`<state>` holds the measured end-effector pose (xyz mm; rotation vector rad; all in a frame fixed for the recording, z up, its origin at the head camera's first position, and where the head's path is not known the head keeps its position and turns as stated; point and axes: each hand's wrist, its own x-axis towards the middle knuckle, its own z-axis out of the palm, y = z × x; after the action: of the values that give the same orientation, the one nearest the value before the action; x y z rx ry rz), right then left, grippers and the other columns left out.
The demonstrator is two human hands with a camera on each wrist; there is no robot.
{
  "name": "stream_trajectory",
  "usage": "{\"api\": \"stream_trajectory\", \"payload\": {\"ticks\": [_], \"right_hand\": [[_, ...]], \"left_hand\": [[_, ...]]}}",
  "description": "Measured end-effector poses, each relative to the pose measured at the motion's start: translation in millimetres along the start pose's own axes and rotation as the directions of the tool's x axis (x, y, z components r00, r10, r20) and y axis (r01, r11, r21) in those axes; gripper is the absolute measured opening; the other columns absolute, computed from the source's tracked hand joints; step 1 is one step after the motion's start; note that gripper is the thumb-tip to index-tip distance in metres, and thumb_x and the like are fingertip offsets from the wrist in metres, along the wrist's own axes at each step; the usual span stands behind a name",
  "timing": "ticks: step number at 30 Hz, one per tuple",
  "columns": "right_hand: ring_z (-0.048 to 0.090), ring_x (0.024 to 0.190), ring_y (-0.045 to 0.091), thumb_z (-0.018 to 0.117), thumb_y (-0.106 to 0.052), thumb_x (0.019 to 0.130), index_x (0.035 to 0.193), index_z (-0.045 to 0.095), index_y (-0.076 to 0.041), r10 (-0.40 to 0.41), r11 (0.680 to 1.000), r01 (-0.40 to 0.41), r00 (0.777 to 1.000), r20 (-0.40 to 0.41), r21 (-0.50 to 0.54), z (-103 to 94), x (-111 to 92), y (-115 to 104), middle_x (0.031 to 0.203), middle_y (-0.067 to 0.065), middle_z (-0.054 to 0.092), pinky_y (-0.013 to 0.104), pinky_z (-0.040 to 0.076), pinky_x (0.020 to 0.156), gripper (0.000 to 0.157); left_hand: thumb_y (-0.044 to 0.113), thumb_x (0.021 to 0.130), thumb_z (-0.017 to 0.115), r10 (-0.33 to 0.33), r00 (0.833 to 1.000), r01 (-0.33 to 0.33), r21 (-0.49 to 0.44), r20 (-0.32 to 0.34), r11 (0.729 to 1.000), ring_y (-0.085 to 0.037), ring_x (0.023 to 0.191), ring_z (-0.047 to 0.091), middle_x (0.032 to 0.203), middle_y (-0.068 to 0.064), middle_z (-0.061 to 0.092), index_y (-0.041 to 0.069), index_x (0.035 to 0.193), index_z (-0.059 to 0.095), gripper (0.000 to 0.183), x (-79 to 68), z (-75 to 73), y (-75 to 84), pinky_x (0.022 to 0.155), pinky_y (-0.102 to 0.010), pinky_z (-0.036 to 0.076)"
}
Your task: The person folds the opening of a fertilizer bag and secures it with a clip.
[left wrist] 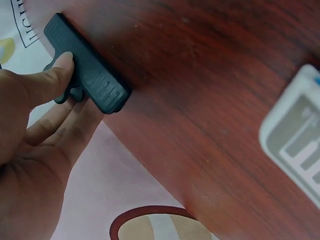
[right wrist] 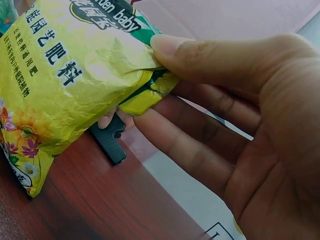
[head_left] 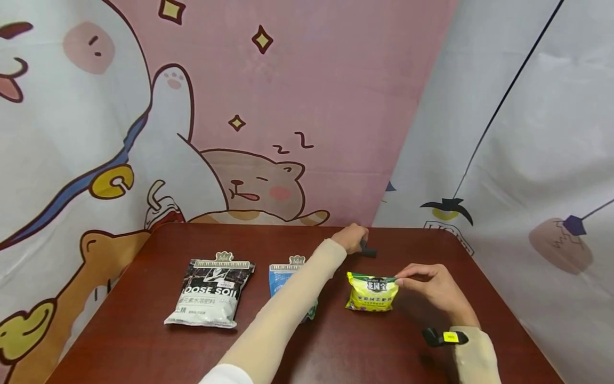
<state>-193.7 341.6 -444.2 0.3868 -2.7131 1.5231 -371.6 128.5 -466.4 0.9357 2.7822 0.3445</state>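
My left hand [head_left: 352,238] reaches to the far edge of the table and pinches a black bag clip [left wrist: 90,65] between thumb and fingers. In the head view the clip shows only as a short dark bar beside the hand. My right hand [head_left: 434,288] pinches the upper right corner of a yellow fertilizer bag [head_left: 372,294] with a green top edge. Seen from the right wrist, the thumb lies on the front of that corner and the fingers are behind it; the black clip shows beyond the bag.
Left on the table [head_left: 158,298] lies a black and white soil bag [head_left: 206,296] with a decorated clip [head_left: 224,261] across its top. A blue bag [head_left: 280,278] with a similar clip [head_left: 296,262] is partly hidden by my left forearm. A printed cloth [head_left: 336,106] hangs behind.
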Motion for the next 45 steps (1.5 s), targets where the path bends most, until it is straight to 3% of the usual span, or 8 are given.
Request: {"api": "stream_trajectory", "payload": {"ticks": [4,9,13,26,32,40,45], "right_hand": [[0.069,0.089,0.015,0.082,-0.029,0.088,0.101,0.081,-0.018,0.001,1.0,-0.001,1.0,0.002,-0.006,0.0,0,-1,0.101,0.005,0.077,0.035,0.061,0.073,0.017],[0.069,0.088,0.015,0.082,-0.028,0.088,0.101,0.081,-0.018,-0.001,1.0,0.001,1.0,0.006,-0.006,-0.1,0,-1,0.1,0.005,0.077,0.033,0.06,0.073,0.016],[0.069,0.089,0.015,0.082,-0.028,0.088,0.101,0.081,-0.018,-0.007,1.0,0.007,1.0,0.008,-0.006,0.0,0,0,0.1,0.005,0.077,0.032,0.06,0.073,0.016],[0.069,0.089,0.016,0.083,-0.031,0.086,0.101,0.081,-0.02,0.014,1.0,-0.014,1.0,0.0,-0.006,0.3,0,1,0.101,0.003,0.077,0.032,0.06,0.072,0.018],[0.069,0.088,0.015,0.082,-0.03,0.088,0.101,0.081,-0.019,-0.004,1.0,0.004,1.0,0.002,-0.019,-0.6,-1,3,0.1,0.004,0.077,0.033,0.06,0.072,0.018],[0.069,0.089,0.016,0.082,-0.031,0.088,0.102,0.081,-0.019,0.006,1.0,-0.006,1.0,0.006,-0.017,-0.8,-1,3,0.101,0.003,0.077,0.033,0.06,0.073,0.019],[0.069,0.089,0.016,0.082,-0.033,0.088,0.101,0.081,-0.02,0.021,0.999,-0.021,1.0,-0.004,-0.027,-1.1,-1,3,0.101,0.002,0.077,0.032,0.06,0.074,0.018]], "left_hand": [[0.018,0.092,0.078,-0.009,1.0,0.009,-0.025,0.002,1.0,-0.013,0.103,0.064,0.12,-0.002,0.065,0.019,0.113,0.066,0.024,-1.3,-2.6,-0.3,0.077,-0.026,0.053],[0.02,0.091,0.08,-0.025,1.0,0.024,-0.078,-0.004,0.997,-0.016,0.118,0.065,0.131,-0.003,0.066,0.015,0.13,0.067,0.041,-3.5,-5.8,1.0,0.089,-0.026,0.056],[0.021,0.09,0.081,-0.046,0.999,0.045,-0.109,-0.004,0.993,-0.017,0.123,0.064,0.137,-0.002,0.066,0.015,0.132,0.069,0.044,-6.1,-8.3,2.3,0.094,-0.027,0.056],[0.023,0.088,0.083,-0.095,0.994,0.081,-0.208,-0.056,0.975,-0.015,0.108,0.067,0.122,-0.001,0.071,0.014,0.116,0.076,0.031,-19.4,-18.1,4.0,0.087,-0.027,0.057],[0.022,0.089,0.082,-0.12,0.991,0.101,-0.27,-0.056,0.958,-0.017,0.107,0.068,0.124,-0.002,0.069,0.015,0.117,0.075,0.03,-25.1,-22.8,6.3,0.083,-0.028,0.058],[0.017,0.089,0.081,-0.109,0.984,0.057,-0.331,-0.14,0.942,-0.019,0.106,0.07,0.125,-0.002,0.072,0.013,0.116,0.077,0.027,-34.0,-36.0,8.2,0.078,-0.027,0.058],[0.017,0.087,0.082,-0.116,0.972,0.044,-0.328,-0.203,0.944,-0.014,0.096,0.067,0.115,0.001,0.073,0.016,0.107,0.078,0.02,-39.9,-40.3,8.5,0.078,-0.027,0.057]]}}
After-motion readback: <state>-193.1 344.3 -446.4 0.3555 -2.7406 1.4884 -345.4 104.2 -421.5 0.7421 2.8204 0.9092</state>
